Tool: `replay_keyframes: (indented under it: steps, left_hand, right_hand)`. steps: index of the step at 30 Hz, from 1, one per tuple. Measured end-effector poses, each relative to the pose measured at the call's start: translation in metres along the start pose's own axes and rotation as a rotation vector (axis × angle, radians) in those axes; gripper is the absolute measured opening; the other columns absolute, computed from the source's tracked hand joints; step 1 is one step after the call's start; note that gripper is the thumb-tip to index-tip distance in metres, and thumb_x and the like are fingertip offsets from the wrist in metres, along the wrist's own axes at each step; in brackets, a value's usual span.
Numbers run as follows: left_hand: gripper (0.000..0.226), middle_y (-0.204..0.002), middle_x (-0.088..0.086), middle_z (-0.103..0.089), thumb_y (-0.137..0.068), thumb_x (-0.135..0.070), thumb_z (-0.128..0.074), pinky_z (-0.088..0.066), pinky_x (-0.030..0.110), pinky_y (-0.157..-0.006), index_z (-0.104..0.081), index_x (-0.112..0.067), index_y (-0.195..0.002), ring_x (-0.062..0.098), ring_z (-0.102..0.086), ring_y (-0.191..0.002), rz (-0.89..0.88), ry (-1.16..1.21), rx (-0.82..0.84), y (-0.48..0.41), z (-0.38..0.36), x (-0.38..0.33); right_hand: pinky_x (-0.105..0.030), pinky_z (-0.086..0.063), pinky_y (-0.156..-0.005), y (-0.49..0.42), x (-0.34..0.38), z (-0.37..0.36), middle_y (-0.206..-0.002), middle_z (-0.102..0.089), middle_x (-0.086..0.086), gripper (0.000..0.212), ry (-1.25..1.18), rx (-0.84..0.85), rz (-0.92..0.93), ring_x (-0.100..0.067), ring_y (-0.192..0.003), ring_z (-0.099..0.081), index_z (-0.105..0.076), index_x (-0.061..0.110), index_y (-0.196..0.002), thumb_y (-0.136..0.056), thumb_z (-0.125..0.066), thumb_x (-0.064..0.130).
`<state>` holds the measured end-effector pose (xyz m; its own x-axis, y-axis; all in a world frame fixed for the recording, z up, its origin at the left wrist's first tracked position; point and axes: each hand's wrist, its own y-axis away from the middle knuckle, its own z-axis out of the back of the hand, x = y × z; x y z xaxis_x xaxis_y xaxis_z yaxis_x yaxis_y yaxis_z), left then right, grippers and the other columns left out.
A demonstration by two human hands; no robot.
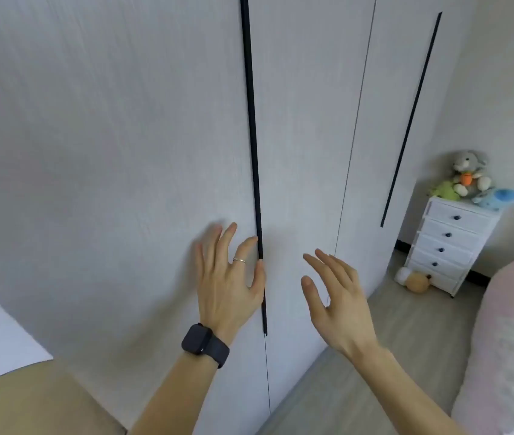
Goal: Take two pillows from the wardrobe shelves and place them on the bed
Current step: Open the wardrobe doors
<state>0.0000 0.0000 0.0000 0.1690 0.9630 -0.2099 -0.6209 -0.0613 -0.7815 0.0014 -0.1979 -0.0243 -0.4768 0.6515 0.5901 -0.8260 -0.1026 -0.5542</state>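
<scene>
A tall pale-grey wardrobe [123,136] fills the view, its doors closed. No shelves or pillows show. A long black handle strip [251,120] runs down the edge of the nearest door. My left hand [229,284], with a ring and a dark watch at the wrist, lies spread against that door, index finger and thumb touching the strip near its lower end. My right hand [335,296] hovers with fingers apart just right of the strip, holding nothing. The bed [513,356], under a pink-white cover, shows at the lower right.
A second black handle strip [411,120] marks a further door to the right. A white drawer unit [450,246] stands in the corner with plush toys [469,177] on top and two soft balls [414,279] at its foot. Grey wood floor [375,356] runs between wardrobe and bed.
</scene>
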Motion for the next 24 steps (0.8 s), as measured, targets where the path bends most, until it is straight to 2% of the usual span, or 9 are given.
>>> replay_keyframes:
  steps: [6, 9, 12, 15, 18, 21, 24]
  left_hand:
    - [0.046, -0.159, 0.012, -0.037, -0.087, -0.032, -0.061, -0.008, 0.068, -0.117, -0.063, -0.02, -0.131, 0.031, -0.024, -0.151, -0.035, -0.184, -0.118, -0.032, -0.046, 0.005]
    - [0.05, -0.164, 0.011, -0.027, -0.087, -0.037, -0.06, -0.001, 0.067, -0.117, -0.059, -0.023, -0.135, 0.031, -0.017, -0.153, -0.014, -0.284, -0.171, -0.043, -0.067, 0.015]
    - [0.057, -0.165, 0.01, -0.02, -0.089, -0.042, -0.06, 0.005, 0.067, -0.116, -0.053, -0.022, -0.142, 0.031, -0.012, -0.154, 0.08, -0.361, -0.247, -0.057, -0.091, 0.018]
    - [0.065, -0.168, 0.006, -0.011, -0.091, -0.047, -0.061, 0.006, 0.07, -0.114, -0.042, -0.022, -0.148, 0.034, -0.007, -0.154, 0.122, -0.441, -0.332, -0.065, -0.115, 0.016]
    - [0.066, -0.169, 0.003, -0.003, -0.091, -0.047, -0.064, 0.007, 0.073, -0.112, -0.039, -0.021, -0.145, 0.035, -0.002, -0.154, 0.203, -0.465, -0.431, -0.075, -0.133, 0.011]
    - [0.062, -0.169, 0.001, 0.001, -0.094, -0.047, -0.061, 0.007, 0.075, -0.111, -0.036, -0.022, -0.145, 0.035, 0.004, -0.154, 0.272, -0.493, -0.488, -0.086, -0.143, 0.008]
    - [0.072, -0.169, 0.004, 0.01, -0.1, -0.051, -0.049, 0.005, 0.076, -0.111, -0.015, -0.029, -0.159, 0.036, 0.009, -0.154, 0.315, -0.598, -0.477, -0.089, -0.145, 0.006]
  right_hand:
    - [-0.045, -0.047, -0.106, -0.077, -0.039, -0.041, -0.159, -0.04, 0.003, 0.045, 0.003, -0.011, 0.126, -0.024, -0.144, -0.036, -0.053, 0.026, -0.146, -0.103, -0.047, 0.036]
    - [-0.044, -0.039, -0.115, -0.117, -0.055, -0.061, -0.165, -0.03, -0.001, 0.047, 0.002, -0.082, 0.248, -0.025, -0.151, -0.027, -0.047, 0.026, -0.15, -0.103, -0.047, 0.031]
    - [-0.044, -0.026, -0.123, -0.16, -0.065, -0.08, -0.167, -0.024, -0.01, 0.052, -0.014, -0.139, 0.384, -0.03, -0.155, -0.019, -0.043, 0.024, -0.153, -0.102, -0.051, 0.027]
    - [-0.057, -0.025, -0.12, -0.198, -0.072, -0.1, -0.167, -0.02, -0.019, 0.058, 0.011, -0.209, 0.557, -0.039, -0.154, -0.017, -0.04, 0.022, -0.155, -0.1, -0.056, 0.029]
    - [-0.065, -0.02, -0.119, -0.228, -0.077, -0.119, -0.169, -0.014, -0.017, 0.064, 0.0, -0.269, 0.717, -0.039, -0.155, -0.016, -0.033, 0.027, -0.158, -0.099, -0.055, 0.04]
    - [-0.061, -0.01, -0.122, -0.253, -0.081, -0.135, -0.171, -0.006, -0.011, 0.067, -0.044, -0.333, 0.845, -0.032, -0.157, -0.008, -0.031, 0.031, -0.158, -0.098, -0.052, 0.049]
    - [-0.056, -0.004, -0.123, -0.262, -0.082, -0.146, -0.171, -0.004, -0.007, 0.065, -0.042, -0.413, 0.877, -0.027, -0.158, -0.004, -0.034, 0.032, -0.155, -0.095, -0.048, 0.055]
